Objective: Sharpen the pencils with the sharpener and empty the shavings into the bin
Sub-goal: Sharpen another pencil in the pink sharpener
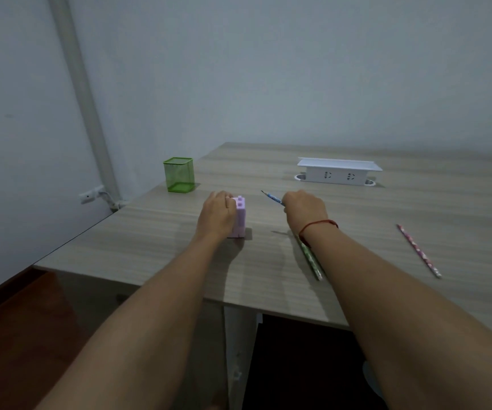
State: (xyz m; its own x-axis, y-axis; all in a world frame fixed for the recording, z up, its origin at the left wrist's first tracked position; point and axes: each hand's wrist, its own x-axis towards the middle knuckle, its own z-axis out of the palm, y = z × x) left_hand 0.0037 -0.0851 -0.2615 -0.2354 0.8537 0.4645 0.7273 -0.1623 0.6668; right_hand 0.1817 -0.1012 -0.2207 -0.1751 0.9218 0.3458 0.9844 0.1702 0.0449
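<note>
A pink box-shaped sharpener (240, 217) stands upright on the wooden table (416, 208). My left hand (216, 214) grips its left side. My right hand (304, 208) holds a blue pencil (272, 198), whose sharpened tip points up and left, a short way right of the sharpener. A green patterned pencil (312, 261) lies on the table under my right wrist. A pink patterned pencil (419, 251) lies further right. A green mesh bin (179, 174) stands at the table's far left corner.
A white socket box (339, 171) with a raised lid sits at the back of the table. The table's left and front edges are close to my arms. A wall pipe and a wall outlet (89, 196) are at the left.
</note>
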